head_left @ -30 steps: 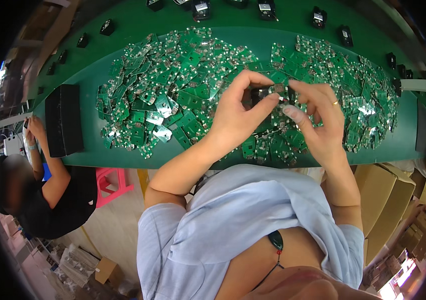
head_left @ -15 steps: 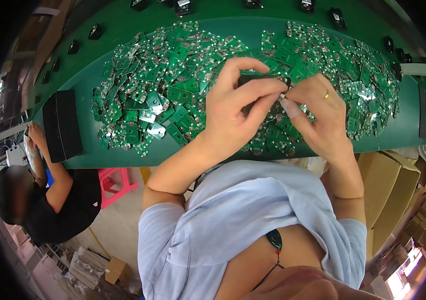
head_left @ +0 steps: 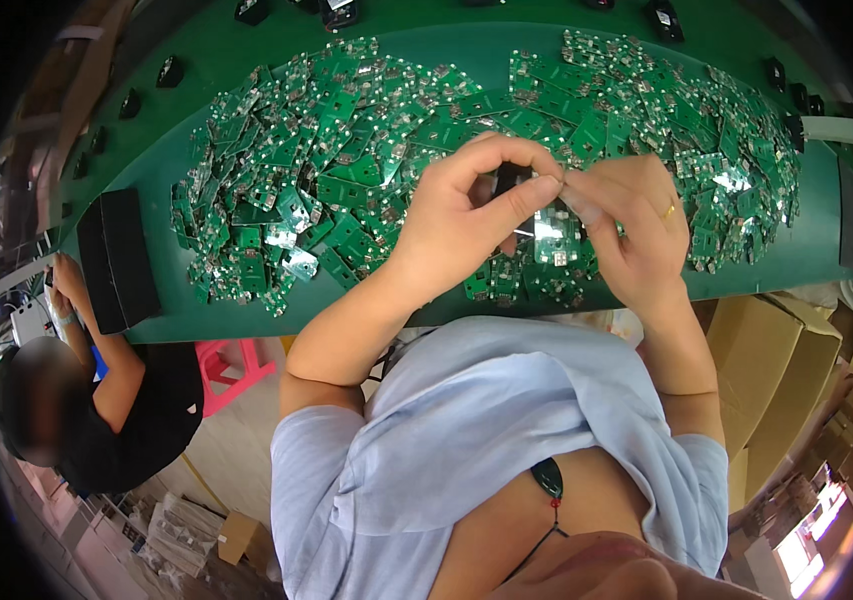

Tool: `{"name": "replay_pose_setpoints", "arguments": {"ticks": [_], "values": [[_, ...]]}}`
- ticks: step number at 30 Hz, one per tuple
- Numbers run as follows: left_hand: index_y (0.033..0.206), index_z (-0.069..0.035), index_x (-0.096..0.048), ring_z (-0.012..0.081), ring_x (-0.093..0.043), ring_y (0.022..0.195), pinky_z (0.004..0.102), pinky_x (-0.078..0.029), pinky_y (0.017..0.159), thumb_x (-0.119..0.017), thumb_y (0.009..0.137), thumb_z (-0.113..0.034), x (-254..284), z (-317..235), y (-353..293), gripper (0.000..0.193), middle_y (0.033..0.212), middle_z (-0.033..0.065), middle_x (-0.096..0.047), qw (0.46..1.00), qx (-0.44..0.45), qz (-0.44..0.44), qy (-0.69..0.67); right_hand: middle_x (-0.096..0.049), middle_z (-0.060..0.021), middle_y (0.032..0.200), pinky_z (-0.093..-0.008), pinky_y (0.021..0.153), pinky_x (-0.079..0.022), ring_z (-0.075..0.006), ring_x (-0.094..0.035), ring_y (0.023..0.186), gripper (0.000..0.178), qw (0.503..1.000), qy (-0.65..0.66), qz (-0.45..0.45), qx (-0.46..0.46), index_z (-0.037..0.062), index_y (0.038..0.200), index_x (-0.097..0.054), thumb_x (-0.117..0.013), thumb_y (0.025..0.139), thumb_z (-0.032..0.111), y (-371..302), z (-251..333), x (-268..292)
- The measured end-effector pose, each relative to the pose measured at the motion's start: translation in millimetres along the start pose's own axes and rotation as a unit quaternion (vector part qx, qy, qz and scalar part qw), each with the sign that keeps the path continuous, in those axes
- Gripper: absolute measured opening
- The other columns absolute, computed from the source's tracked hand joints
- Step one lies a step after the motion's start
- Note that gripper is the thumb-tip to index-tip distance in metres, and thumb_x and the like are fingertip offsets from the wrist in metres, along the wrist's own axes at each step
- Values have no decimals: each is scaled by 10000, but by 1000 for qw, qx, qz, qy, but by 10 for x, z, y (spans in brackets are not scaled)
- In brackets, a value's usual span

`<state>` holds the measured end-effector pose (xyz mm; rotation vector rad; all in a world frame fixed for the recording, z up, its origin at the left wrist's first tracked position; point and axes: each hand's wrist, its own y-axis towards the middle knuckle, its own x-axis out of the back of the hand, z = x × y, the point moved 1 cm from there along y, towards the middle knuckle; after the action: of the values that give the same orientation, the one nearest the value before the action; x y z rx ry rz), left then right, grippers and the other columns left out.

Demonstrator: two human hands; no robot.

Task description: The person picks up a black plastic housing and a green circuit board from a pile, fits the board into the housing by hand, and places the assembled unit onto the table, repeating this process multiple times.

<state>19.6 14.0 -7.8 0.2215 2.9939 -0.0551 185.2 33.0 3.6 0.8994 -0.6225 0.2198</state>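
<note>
The left hand (head_left: 451, 220) is curled closed around a small black boxy part (head_left: 508, 180), mostly hidden, held toward twelve o'clock from the person's chest, over green, flat circuit boards (head_left: 346, 150) heaped on the green desk (head_left: 791, 245). At its three o'clock, the right hand (head_left: 636, 225) has its fingertips drawn together; whether they pinch anything, I cannot tell. This looks like fine fingertip work, calling next for a steady left grip.

Circuit boards (head_left: 336, 160) across green table (head_left: 206, 322)
</note>
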Motion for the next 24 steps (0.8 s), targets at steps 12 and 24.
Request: {"name": "replay_pose_setpoints", "arguments": {"ticks": [12, 24], "values": [[1072, -70, -561, 11, -466, 616, 178, -381, 482, -603, 796, -36, 24, 23, 35, 282, 889, 9, -531, 994, -29, -97, 34, -533, -67, 711, -290, 481, -389, -216, -481, 584, 230, 998, 10, 49, 28, 19, 809, -583, -687, 611, -39, 71, -22, -24], [940, -42, -586, 197, -580, 695, 278, -470, 578, -643, 738, -46, 70, -10, 29, 210, 890, 96, -559, 953, -163, -132, 219, -511, -65, 684, -299, 466, -379, -214, -458, 565, 212, 997, -29, 76, 20, 20, 795, -576, -669, 611, -33, 122, 17, -82]]}}
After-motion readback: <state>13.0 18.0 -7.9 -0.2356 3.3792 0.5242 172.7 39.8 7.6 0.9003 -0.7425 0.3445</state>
